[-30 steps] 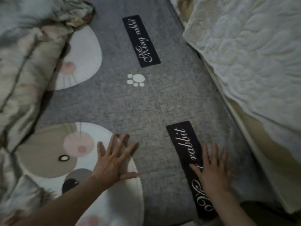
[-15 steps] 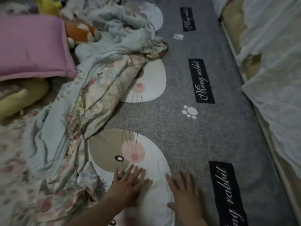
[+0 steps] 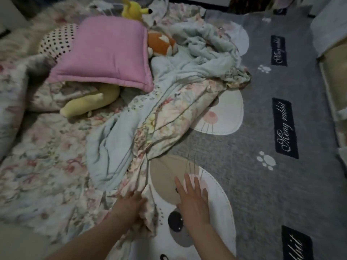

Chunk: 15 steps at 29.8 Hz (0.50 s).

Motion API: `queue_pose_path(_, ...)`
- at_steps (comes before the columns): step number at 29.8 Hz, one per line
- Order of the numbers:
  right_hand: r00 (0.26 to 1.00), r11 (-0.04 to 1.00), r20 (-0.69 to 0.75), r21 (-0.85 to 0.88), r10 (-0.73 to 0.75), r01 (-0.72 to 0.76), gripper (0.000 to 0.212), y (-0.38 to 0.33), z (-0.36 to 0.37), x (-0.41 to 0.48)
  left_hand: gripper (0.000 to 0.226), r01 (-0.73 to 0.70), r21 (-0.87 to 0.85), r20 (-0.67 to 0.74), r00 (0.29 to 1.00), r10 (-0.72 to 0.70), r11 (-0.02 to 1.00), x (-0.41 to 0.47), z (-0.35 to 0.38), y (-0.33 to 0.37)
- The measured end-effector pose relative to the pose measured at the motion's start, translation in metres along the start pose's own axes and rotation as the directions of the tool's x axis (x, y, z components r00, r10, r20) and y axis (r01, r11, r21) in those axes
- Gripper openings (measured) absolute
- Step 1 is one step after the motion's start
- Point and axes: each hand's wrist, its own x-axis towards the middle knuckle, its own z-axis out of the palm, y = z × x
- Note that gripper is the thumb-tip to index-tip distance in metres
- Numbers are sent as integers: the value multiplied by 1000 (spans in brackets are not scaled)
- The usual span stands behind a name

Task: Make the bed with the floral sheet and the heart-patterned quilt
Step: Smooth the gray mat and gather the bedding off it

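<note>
The bed is far from made. The floral sheet (image 3: 169, 117) lies bunched in a long twisted ridge down the middle. Its pale blue underside is turned up in places, and part of it is spread flatter toward the left. To the right of the ridge the grey rabbit mat (image 3: 262, 194) is bare, so the sheet covers roughly half the bed.

The left hand (image 3: 129, 205) is on the near edge of the sheet. It is blurred, so I cannot tell whether its grip is clamped on the cloth or only pressing it. The right hand (image 3: 193, 201) lies flat on the mat just beside the ridge, fingers spread apart, holding nothing.

A pink pillow (image 3: 105, 53), a yellow toy (image 3: 133, 10) and an orange toy (image 3: 161, 44) crowd the far end, on or against the sheet. No heart-patterned quilt can be picked out.

By my judgement nearly everything is left to do. The pillow and toys need clearing, the sheet needs drawing across the mat and smoothing, and then the quilt goes on.
</note>
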Motion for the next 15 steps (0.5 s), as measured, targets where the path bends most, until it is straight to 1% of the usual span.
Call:
queue_pose_path(1,999,999,23,-20,-42,42,86,-10,2,4,55,-3,-69,31,1000,5,998,-6,4,-12)
queue_pose_path(2,998,999,49,-15,-51,51,81,-18,5,6,49,-11,-109,57,998,17,994,-8,7,-21)
queue_pose_path(5,992,994,86,-36,-97,100,79,-56,14,18,48,-33,-137,85,995,45,990,-15,17,-48)
queue_pose_path(6,988,993,111,-30,-106,110,81,-65,13,21,47,-55,-145,69,995,66,988,-15,19,-52)
queue_pose_path(8,978,990,162,-36,-131,139,83,-84,12,28,42,-125,-173,-15,992,124,977,-18,20,-59)
queue_pose_path(10,974,986,166,-32,-153,161,85,-105,10,36,43,-182,-203,-110,981,162,962,-21,20,-70)
queue_pose_path(11,973,985,167,-37,-162,170,86,-113,9,40,44,-177,-264,-76,984,163,948,-22,21,-74)
queue_pose_path(13,972,982,157,-45,-173,182,87,-126,9,49,33,-188,-323,-140,979,150,928,-18,32,-82)
queue_pose_path(14,972,980,145,-44,-185,193,86,-133,9,52,26,-204,-315,-190,970,148,927,-16,35,-87)
queue_pose_path(15,970,978,145,-53,-193,203,84,-141,11,57,23,-196,-320,-210,969,132,927,-15,37,-93)
